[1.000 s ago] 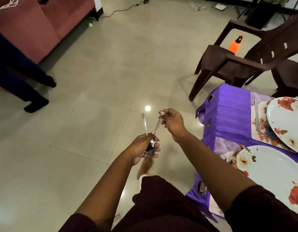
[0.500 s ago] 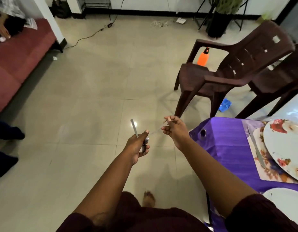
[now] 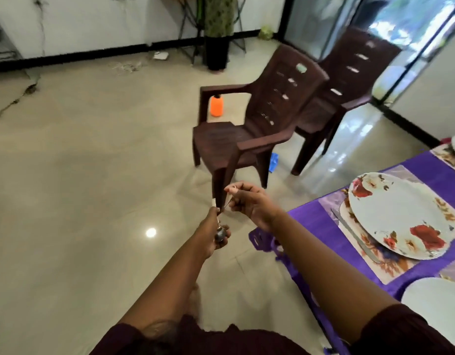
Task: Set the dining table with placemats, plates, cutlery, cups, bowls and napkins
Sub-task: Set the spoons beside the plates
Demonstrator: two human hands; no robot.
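From the head camera, the left hand [image 3: 213, 235] grips a spoon [image 3: 220, 233] by its bowl end, fingers curled round it, over the tiled floor and left of the table. The right hand [image 3: 249, 201] pinches something thin just above; what it is I cannot tell. On the purple tablecloth [image 3: 321, 221] a floral plate [image 3: 397, 213] sits on a placemat [image 3: 390, 267] beside a knife [image 3: 354, 235]. A brown plastic chair [image 3: 252, 131] stands behind.

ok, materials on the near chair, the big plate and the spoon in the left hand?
Chair: dark brown moulded plastic by the look, one-piece with slotted back, slight sheen.
Plate: glossy white with a red floral print; ceramic or melamine, can't tell.
Spoon in the left hand: polished metal, reflective bowl.
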